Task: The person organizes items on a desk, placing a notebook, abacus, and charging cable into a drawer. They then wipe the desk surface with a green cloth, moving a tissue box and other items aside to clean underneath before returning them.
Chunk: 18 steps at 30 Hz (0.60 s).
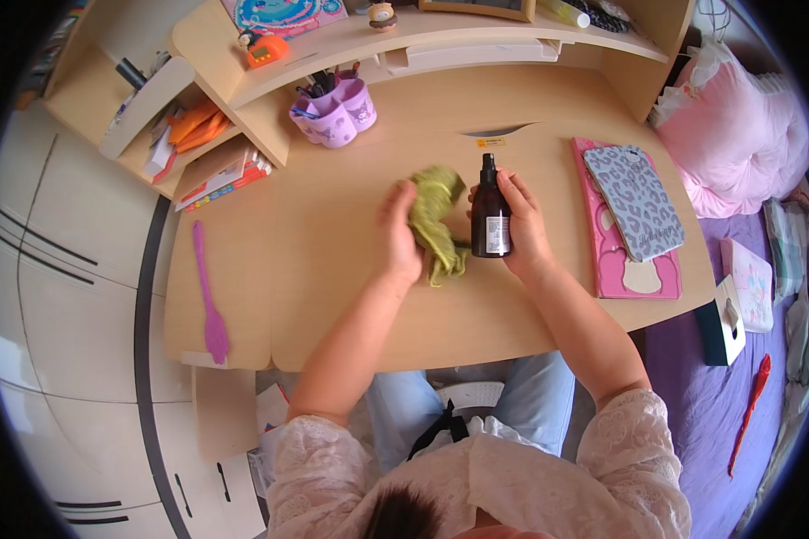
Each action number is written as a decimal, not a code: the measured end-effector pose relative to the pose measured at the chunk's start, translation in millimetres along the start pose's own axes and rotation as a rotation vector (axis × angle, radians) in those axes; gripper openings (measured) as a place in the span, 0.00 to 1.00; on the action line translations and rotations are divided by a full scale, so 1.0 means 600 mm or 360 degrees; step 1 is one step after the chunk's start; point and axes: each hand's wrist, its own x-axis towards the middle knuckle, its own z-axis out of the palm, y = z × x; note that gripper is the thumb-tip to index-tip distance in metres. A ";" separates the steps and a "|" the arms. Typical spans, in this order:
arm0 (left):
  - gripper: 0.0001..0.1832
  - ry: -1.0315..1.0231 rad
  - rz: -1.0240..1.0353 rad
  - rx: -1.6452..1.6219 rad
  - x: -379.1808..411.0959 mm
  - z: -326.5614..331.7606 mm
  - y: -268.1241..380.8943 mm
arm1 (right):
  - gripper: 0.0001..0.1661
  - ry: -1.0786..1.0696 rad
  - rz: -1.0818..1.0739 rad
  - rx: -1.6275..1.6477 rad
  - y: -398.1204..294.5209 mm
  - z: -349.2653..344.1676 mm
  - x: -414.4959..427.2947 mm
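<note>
My left hand (402, 232) holds a crumpled olive-green cloth (436, 219) above the wooden desk (337, 283). The cloth hangs down in loose folds beside the palm and looks slightly blurred. A dark spray bottle (489, 202) with a black pump top and a pale label stands upright in my right hand (522, 215). My thumb lies along the bottle's right side near the neck, and the other fingers are mostly hidden behind it. Cloth and bottle are close together in front of me.
A purple hand-shaped scratcher (209, 296) lies at the desk's left. A lilac pen holder (333, 114) stands at the back below the shelf (337, 47). On the right, a leopard-print case (633, 202) rests on a pink book (603, 269). A bed (694, 397) adjoins the desk.
</note>
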 end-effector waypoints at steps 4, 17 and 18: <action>0.20 -0.0384 -0.0256 -0.0118 0.003 -0.031 -0.007 | 0.12 -0.0104 -0.0227 -0.0001 0.008 0.017 -0.013; 0.18 0.0037 0.0383 0.0175 -0.006 0.002 0.005 | 0.26 -0.0148 -0.1052 -0.1581 0.024 0.041 -0.057; 0.18 0.0069 0.0409 0.0219 -0.008 0.004 0.006 | 0.28 -0.0207 -0.1010 -0.1628 0.030 0.048 -0.064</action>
